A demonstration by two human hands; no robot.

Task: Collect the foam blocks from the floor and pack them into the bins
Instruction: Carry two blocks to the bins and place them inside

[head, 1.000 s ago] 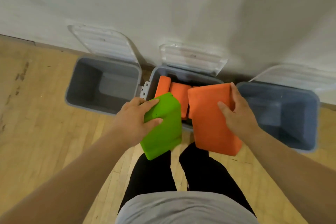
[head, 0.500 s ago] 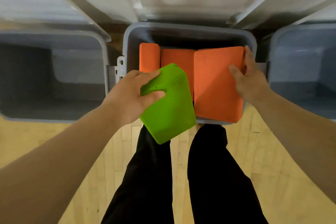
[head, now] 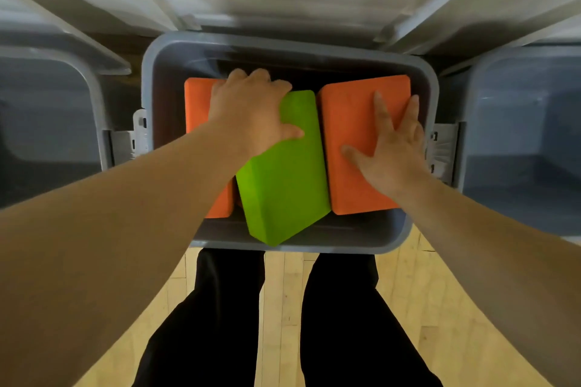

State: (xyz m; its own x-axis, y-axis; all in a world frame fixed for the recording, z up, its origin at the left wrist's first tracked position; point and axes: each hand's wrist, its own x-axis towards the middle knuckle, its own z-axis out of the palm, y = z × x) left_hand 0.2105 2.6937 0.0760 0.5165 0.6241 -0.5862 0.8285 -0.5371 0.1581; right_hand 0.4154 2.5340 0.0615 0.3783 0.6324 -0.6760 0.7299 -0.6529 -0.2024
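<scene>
A person leans over the middle grey bin [head: 283,41]. Their left hand [head: 251,110] grips a green foam block [head: 283,182], fingers curled over its far end. The block sits tilted, its near corner over the rim. The right hand [head: 390,148] presses flat, fingers spread, on the right orange block [head: 352,122]. Squaring the green one first should let it slide down cleanly.

Single head-worn wide-angle view, steeply downward, close above the middle bin [head: 361,239].
</scene>
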